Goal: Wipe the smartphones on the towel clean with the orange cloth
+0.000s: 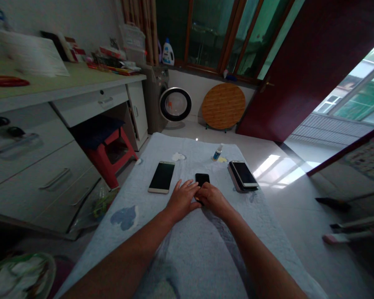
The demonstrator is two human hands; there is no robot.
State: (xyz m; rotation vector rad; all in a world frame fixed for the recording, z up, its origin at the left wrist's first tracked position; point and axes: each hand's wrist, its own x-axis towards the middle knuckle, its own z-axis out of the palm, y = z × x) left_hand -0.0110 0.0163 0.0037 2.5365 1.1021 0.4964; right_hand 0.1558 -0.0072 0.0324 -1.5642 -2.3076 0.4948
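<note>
A small black phone (202, 178) lies on the light blue cloth between my hands, its lower part covered by them. My left hand (182, 199) rests at the phone's left side, fingers stretched out and the tips at its edge. Over the phone's lower right part, my right hand (212, 199) has its fingers bent and pressed together; what they hold, if anything, is hidden. A larger phone with a light frame (162, 177) lies to the left. On the right, a white-framed phone (243, 173) rests on a dark flat object. Behind stands a small spray bottle (217, 153).
The cloth-covered table (193, 249) reaches toward a washing machine (156, 95) with its round door swung out. A round wooden tabletop (223, 106) leans on the wall. To the left are a red stool (112, 153) and a desk with drawers (56, 166); a dark red door (293, 70) is at right.
</note>
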